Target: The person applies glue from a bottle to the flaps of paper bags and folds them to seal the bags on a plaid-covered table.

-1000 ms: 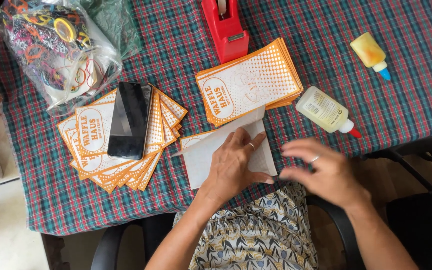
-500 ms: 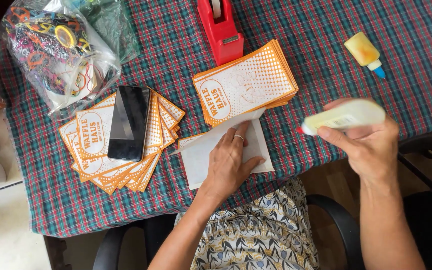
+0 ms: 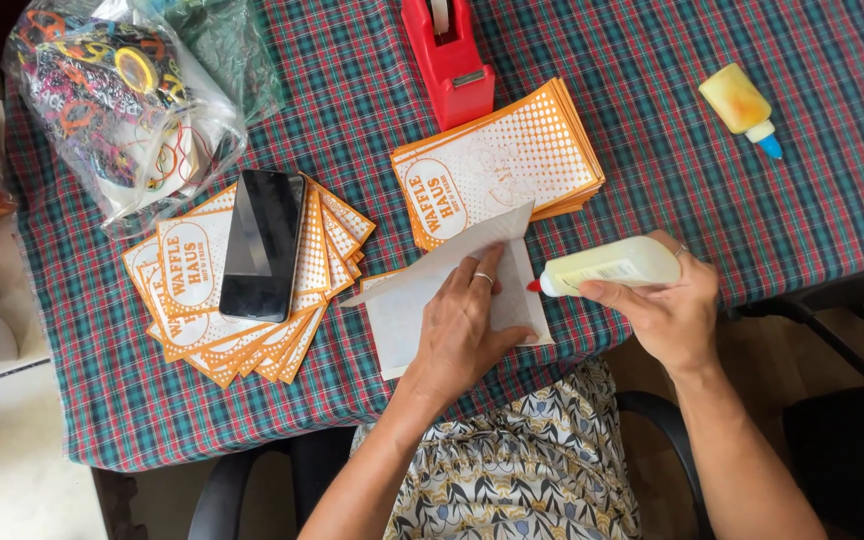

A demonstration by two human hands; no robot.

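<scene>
Plaid cloth in green, red and blue covers the table (image 3: 652, 190). Near its front edge lies a white paper bag (image 3: 422, 300), flat and matte, one flap folded up to a point. The left hand (image 3: 462, 325) lies open on it, palm down, fingers spread, a ring on one finger. The right hand (image 3: 667, 305) is closed around a soft pale-yellow glue bottle (image 3: 612, 265), held sideways with its red tip just beside the bag's right edge. Behind the bag sits a neat stack of orange-and-white printed bags (image 3: 497, 165) with an oval label at the left end. To the left, a fanned pile of the same bags (image 3: 187, 300) carries a glossy black phone (image 3: 260, 245). Farther back stand a red tape dispenser (image 3: 449, 60), a second yellow bottle with a blue tip (image 3: 740, 105), and a crinkled clear plastic sack of colourful bands (image 3: 112, 100).
</scene>
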